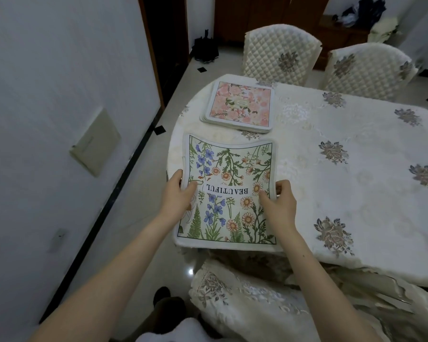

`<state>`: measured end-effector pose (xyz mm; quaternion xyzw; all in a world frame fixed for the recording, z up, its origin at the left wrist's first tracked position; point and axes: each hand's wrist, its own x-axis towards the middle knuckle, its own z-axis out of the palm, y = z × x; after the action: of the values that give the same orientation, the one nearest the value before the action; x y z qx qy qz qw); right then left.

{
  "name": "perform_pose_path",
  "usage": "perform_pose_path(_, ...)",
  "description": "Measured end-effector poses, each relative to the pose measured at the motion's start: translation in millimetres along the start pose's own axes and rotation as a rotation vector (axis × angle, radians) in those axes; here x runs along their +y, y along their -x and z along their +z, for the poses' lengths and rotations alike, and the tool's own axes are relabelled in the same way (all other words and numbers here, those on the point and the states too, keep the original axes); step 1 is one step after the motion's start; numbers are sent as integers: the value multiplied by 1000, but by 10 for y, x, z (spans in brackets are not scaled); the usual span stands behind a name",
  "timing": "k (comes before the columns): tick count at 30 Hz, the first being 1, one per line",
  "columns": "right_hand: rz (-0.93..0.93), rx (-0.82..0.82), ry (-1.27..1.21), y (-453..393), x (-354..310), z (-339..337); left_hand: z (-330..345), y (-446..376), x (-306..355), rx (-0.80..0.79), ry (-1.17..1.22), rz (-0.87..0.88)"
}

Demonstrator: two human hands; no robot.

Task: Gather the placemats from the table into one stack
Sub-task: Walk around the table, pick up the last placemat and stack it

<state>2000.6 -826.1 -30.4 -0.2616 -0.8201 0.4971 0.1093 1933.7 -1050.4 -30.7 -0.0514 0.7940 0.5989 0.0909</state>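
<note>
One flower mat [229, 191] with the word BEAUTIFUL on it is held at the near end of the bench [344, 174]. The left hand [182, 196] pinches its 9 o'clock edge. The right hand [278, 199] pinches its 3 o'clock edge. One stack [239, 107] of mats lies at 12 o'clock from it, pink mat on top. Two chairs [281, 54] stand past the bench.

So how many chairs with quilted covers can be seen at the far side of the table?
2. One quilted chair stands behind the pink placemat stack; the second is to its right, along the table's far edge. More may be out of frame.
</note>
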Motion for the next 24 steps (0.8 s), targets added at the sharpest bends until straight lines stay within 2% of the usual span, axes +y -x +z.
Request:
perform_pose_path(6, 4, 33, 1, -32, -214, 360, -323, -299, -38, -33, 6, 10)
perform_pose_path(17, 93, 220, 36, 2, -955, 1637, -1483, -1321, -35, -183, -5, 112)
perform_pose_path(24, 121, 284, 63, -110, -1277, 2110, -1925, -1843, 9, -241, -52, 140)
